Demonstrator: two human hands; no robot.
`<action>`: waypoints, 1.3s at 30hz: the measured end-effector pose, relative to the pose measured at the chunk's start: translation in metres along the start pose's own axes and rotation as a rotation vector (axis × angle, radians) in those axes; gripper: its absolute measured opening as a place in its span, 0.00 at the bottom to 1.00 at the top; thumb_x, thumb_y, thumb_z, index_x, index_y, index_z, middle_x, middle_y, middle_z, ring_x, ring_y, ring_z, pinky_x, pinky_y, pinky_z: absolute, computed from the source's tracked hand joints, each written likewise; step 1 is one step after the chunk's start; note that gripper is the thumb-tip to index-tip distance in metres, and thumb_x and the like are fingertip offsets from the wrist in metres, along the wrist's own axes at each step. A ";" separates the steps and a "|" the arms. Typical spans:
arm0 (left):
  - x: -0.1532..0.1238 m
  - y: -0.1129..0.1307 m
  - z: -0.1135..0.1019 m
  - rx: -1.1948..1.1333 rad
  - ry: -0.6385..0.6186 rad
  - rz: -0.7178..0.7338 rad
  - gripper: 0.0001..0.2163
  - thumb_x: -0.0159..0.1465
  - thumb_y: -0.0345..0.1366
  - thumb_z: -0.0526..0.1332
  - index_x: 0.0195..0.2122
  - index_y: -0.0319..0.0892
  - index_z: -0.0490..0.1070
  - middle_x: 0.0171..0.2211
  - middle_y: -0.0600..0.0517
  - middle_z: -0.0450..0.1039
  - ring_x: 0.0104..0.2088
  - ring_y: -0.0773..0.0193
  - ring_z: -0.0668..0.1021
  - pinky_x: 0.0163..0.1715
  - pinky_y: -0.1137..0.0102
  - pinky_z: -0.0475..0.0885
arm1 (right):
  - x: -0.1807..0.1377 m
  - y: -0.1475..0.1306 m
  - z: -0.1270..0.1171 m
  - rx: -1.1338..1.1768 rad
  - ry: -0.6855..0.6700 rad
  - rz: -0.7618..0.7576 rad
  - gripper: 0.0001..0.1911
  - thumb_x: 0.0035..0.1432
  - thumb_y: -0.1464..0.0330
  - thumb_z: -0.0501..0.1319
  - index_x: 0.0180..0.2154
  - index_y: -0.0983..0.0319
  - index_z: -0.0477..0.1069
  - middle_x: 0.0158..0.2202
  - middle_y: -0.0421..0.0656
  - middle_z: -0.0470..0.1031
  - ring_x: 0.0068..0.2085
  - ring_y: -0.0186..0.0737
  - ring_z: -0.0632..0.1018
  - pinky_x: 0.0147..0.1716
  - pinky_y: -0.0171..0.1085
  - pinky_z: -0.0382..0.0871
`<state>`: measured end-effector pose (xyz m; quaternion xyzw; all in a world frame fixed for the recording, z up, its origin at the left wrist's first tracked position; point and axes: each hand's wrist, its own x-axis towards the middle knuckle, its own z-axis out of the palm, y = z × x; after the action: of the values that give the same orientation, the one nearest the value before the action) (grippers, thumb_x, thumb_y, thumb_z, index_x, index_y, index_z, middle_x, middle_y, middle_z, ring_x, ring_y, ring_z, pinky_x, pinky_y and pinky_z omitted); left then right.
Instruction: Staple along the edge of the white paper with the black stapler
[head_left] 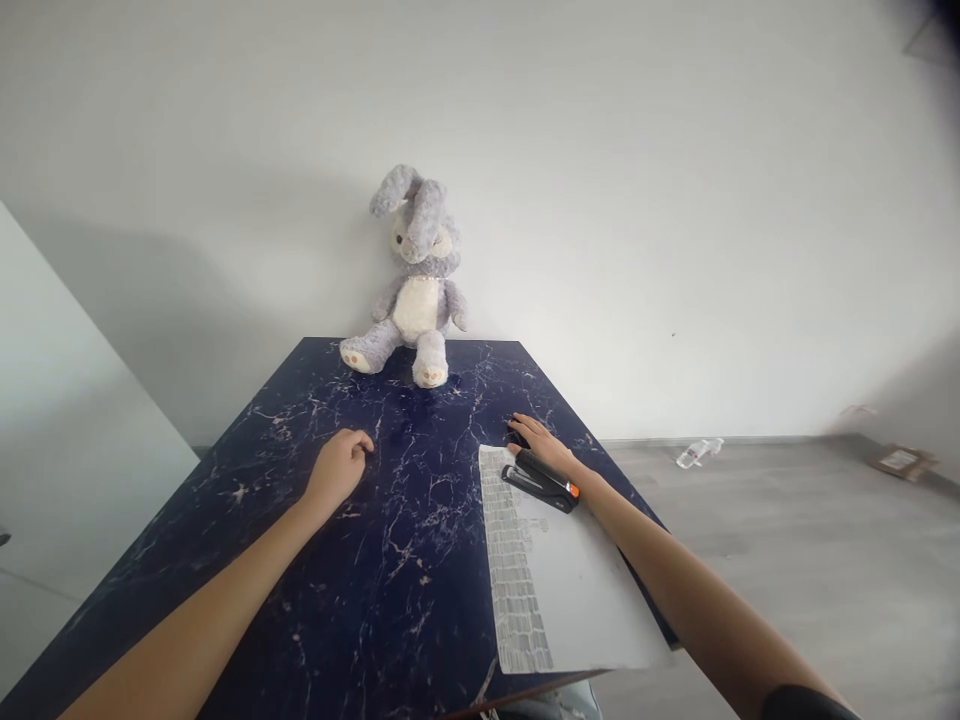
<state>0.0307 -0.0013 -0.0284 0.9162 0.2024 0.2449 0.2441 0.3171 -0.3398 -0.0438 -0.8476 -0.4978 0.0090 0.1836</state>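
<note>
My left hand (339,466) rests on the dark blue marbled table (315,560) with its fingers curled into a loose fist; nothing shows in it. My right hand (541,443) lies further right, fingers arched over a small dark object (517,436) that I cannot make out. A black stapler (541,481) with an orange tip lies right beside that hand's wrist, on the far end of a white sheet (570,580) with a printed column along its left edge.
A grey and white plush rabbit (414,285) sits at the table's far edge against the white wall. On the grey floor to the right lie a clear plastic bottle (697,452) and a flat cardboard piece (902,461).
</note>
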 end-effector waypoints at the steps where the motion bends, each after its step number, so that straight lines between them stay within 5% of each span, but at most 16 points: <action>1: 0.000 0.000 0.000 0.000 -0.001 0.001 0.14 0.63 0.29 0.50 0.32 0.45 0.75 0.39 0.48 0.76 0.38 0.56 0.78 0.43 0.64 0.69 | 0.000 0.002 0.001 -0.007 -0.003 -0.004 0.30 0.71 0.53 0.53 0.67 0.60 0.64 0.73 0.55 0.56 0.73 0.55 0.58 0.70 0.57 0.54; 17: 0.000 0.000 0.000 -0.013 -0.006 -0.002 0.14 0.60 0.25 0.52 0.33 0.45 0.77 0.38 0.49 0.75 0.38 0.57 0.78 0.43 0.65 0.70 | -0.001 -0.001 0.000 -0.053 -0.001 -0.008 0.29 0.73 0.54 0.52 0.67 0.61 0.64 0.73 0.54 0.57 0.73 0.52 0.58 0.71 0.55 0.55; 22: 0.007 -0.011 -0.006 -0.048 0.035 -0.056 0.14 0.62 0.28 0.52 0.35 0.45 0.77 0.39 0.49 0.78 0.39 0.57 0.80 0.44 0.65 0.72 | 0.019 -0.023 0.011 -0.069 0.025 0.000 0.24 0.72 0.61 0.53 0.64 0.65 0.67 0.71 0.60 0.59 0.73 0.56 0.59 0.70 0.58 0.54; 27: 0.020 -0.044 -0.039 -0.051 0.154 -0.143 0.13 0.59 0.30 0.53 0.37 0.44 0.78 0.42 0.47 0.79 0.44 0.54 0.80 0.51 0.62 0.71 | 0.064 -0.087 0.039 -0.061 -0.014 -0.085 0.22 0.73 0.64 0.54 0.64 0.66 0.66 0.71 0.60 0.59 0.73 0.54 0.59 0.71 0.56 0.52; 33: 0.024 -0.107 -0.083 -0.080 0.278 -0.302 0.13 0.56 0.32 0.55 0.37 0.43 0.77 0.41 0.47 0.82 0.45 0.52 0.81 0.51 0.61 0.72 | 0.124 -0.204 0.086 -0.002 -0.104 -0.263 0.24 0.74 0.62 0.54 0.66 0.64 0.62 0.74 0.53 0.54 0.74 0.51 0.55 0.72 0.57 0.47; 39: 0.025 -0.145 -0.087 -0.109 0.288 -0.385 0.15 0.54 0.33 0.53 0.38 0.43 0.77 0.40 0.47 0.83 0.41 0.55 0.83 0.42 0.65 0.76 | 0.170 -0.313 0.128 0.075 -0.143 -0.378 0.23 0.75 0.62 0.53 0.66 0.62 0.61 0.75 0.52 0.52 0.75 0.49 0.54 0.72 0.60 0.45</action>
<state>-0.0331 0.1574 -0.0329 0.8018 0.3925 0.3327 0.3040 0.1143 -0.0199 -0.0347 -0.7289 -0.6590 0.0530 0.1776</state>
